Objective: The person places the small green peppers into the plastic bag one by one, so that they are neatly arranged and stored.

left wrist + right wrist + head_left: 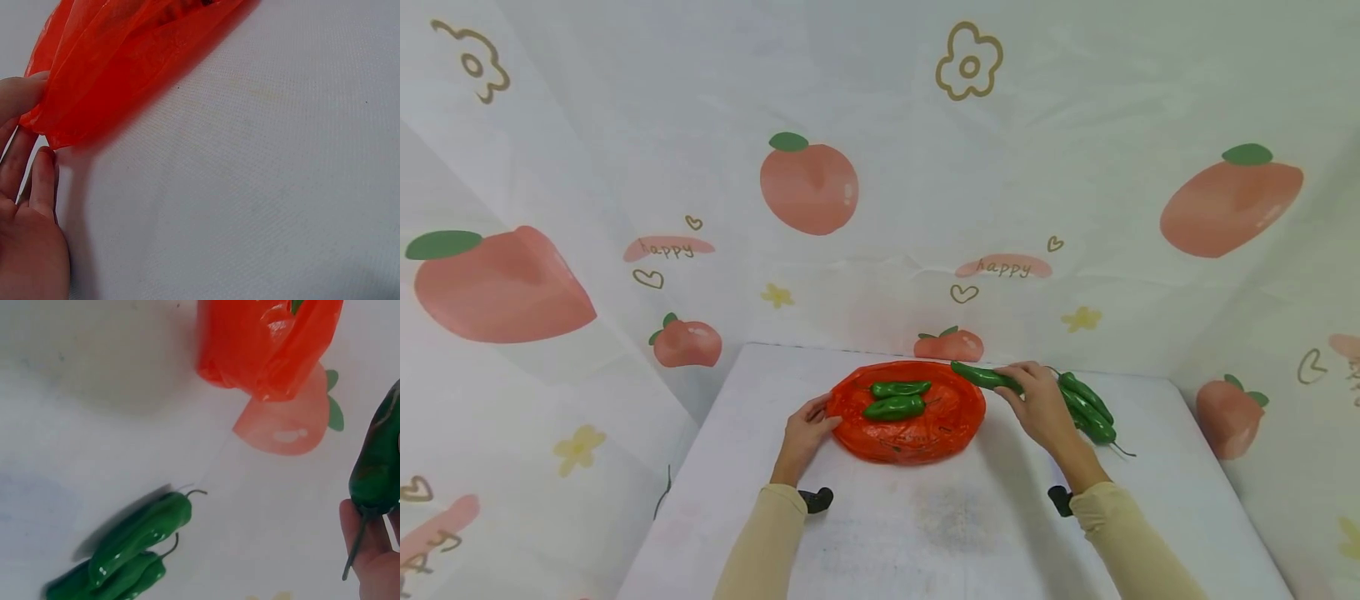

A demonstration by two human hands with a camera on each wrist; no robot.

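Left hand (806, 425): pinches the red bag (880, 435)
Right hand (1036, 402): grips a green pepper (981, 377)
Bag: two peppers (895, 407) inside

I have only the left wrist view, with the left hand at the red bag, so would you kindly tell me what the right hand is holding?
Observer: In the head view, the right hand holds a green pepper.
Operator: Thank you; would you mind telling me what lies inside the bag's opening?
Observer: Two green peppers lie side by side within the rim of the red bag.
Operator: That helps; are there any peppers outside the bag, apart from the held one?
Observer: Yes, a group of other green peppers lies on the white table, to the right of the bag.
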